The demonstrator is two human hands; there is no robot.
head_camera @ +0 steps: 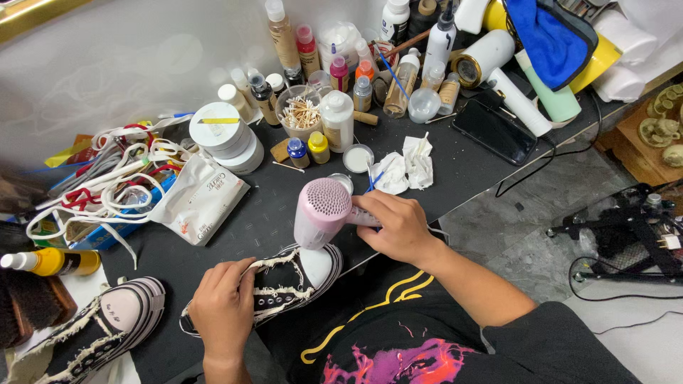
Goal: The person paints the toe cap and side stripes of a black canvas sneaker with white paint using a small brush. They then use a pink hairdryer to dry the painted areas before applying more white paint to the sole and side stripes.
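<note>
Head view, pink hair dryer (321, 210) nozzle down onto sneaker (288, 279) toe

You're working at a black-topped table (469, 167) that runs from the near left to the far right, pushed against a plain white wall (121, 64) along the far left. To your right lies a mottled grey concrete floor (519, 235), crossed by thin black cables (605, 284). A wooden shelf edge (633, 153) stands at the far right, and the light is bright and even.
</note>
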